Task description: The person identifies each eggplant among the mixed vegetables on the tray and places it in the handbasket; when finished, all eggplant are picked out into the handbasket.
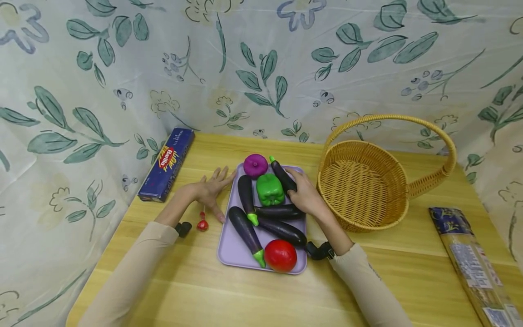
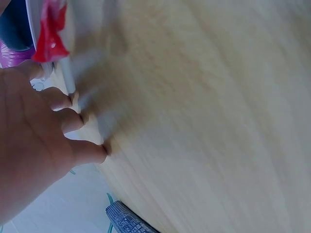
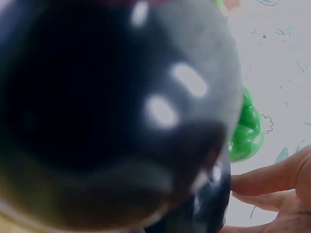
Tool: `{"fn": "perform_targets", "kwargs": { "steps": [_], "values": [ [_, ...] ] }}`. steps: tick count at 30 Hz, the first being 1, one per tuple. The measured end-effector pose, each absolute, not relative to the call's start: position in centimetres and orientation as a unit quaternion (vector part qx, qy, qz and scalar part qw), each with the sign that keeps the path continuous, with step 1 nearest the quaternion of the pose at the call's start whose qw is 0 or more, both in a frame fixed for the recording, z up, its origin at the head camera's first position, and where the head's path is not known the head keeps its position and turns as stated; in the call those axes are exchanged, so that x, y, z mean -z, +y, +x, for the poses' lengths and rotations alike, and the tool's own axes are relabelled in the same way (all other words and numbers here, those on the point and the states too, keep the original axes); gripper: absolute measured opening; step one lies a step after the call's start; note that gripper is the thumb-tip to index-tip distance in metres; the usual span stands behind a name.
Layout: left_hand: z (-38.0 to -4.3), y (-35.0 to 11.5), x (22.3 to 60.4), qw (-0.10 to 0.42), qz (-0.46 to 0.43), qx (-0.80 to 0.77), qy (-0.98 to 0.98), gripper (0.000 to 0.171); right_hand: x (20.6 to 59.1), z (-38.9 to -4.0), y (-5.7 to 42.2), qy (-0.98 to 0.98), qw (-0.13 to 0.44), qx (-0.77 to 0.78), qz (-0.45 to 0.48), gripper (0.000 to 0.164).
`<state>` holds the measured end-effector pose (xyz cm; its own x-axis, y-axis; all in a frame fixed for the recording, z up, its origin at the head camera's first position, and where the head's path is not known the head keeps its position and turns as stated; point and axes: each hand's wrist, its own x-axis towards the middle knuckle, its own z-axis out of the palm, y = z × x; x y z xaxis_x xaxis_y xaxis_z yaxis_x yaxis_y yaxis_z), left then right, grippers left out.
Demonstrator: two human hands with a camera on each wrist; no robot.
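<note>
- Pinching the upper eggplant [image 1: 283, 175] on the tray [image 1: 227, 249], the right hand [image 1: 305, 195] seemed, in the head view, to be securing its hold; the next move probably called for a firm lift, clear of the green pepper [image 1: 270, 190]. The left hand [image 1: 210, 188] lay spread at the tray's left edge.
- The left wrist view added fingertips [image 2: 98, 151] seemingly touching the table [image 2: 194, 121], near a blurred red ornament [image 2: 51, 34].
- The right wrist view brought the fingers [image 3: 265, 182] close, though a dark glossy form [image 3: 97, 97] filled the foreground and hid most of the grasp.
</note>
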<state>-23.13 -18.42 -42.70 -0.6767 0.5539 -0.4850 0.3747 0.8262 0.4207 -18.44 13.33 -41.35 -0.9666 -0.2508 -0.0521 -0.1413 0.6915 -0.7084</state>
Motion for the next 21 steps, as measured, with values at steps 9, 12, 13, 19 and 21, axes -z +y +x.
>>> {"fn": "perform_targets", "kwargs": {
  "steps": [9,12,13,19,21],
  "values": [
    [-23.16,-18.46,42.72,0.309,0.256,-0.141,0.905,0.153,41.31,-18.92,13.31,0.913,0.072,0.389,-0.101,0.064],
    [-23.22,-18.49,42.84,0.307,0.256,-0.142,0.905,0.153,41.41,-19.02,13.44,0.915,0.072,0.386,-0.098,0.062],
    [-23.22,-18.51,42.86,0.307,0.256,-0.143,0.905,0.154,41.47,-19.06,13.46,0.915,0.071,0.384,-0.098,0.062],
    [-23.25,-18.46,42.89,0.310,0.252,-0.145,0.905,0.154,41.84,-19.09,13.49,0.917,0.079,0.378,-0.097,0.057],
    [-23.26,-18.43,42.88,0.311,0.251,-0.144,0.905,0.154,41.92,-19.10,13.48,0.919,0.083,0.373,-0.096,0.056]
  ]
}}
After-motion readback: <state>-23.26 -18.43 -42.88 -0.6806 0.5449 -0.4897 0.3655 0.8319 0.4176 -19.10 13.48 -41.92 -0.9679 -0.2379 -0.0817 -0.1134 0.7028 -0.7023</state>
